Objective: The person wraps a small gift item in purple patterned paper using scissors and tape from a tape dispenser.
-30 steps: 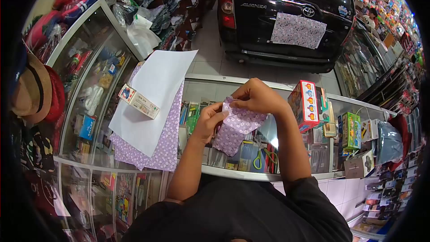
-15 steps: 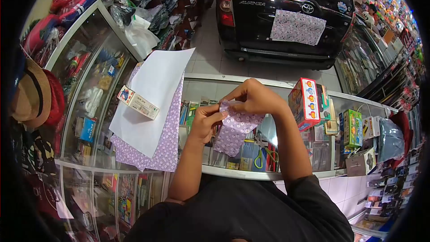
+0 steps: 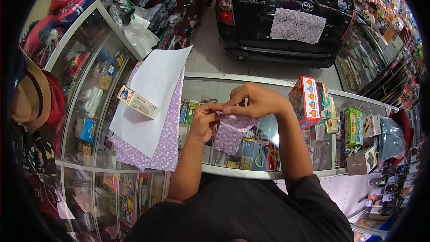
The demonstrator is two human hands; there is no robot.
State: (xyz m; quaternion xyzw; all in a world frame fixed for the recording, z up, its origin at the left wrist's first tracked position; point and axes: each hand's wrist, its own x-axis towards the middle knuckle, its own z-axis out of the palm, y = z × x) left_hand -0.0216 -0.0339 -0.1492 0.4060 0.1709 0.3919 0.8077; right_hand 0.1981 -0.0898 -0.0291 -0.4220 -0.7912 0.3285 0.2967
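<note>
A small piece of purple flowered wrapping paper hangs above the glass counter, folded or shaped like a pouch. My left hand pinches its upper left edge. My right hand is closed over the top edge, fingers bent and thumb reaching towards the left fingertips. The fingers partly hide the paper's top. Green-handled scissors show below and to the right of the paper. Left of my hands, larger sheets of the same purple paper lie under a white sheet, with a small printed box on top.
A red toy box stands on the counter to the right, beside green packages. Further right are a green box and a plastic-wrapped bundle. A black car is parked beyond the counter. Hats hang at left.
My right hand has shifted slightly down and its fingers have moved closer to the left fingertips. The top of the paper is now more covered by my fingers.
</note>
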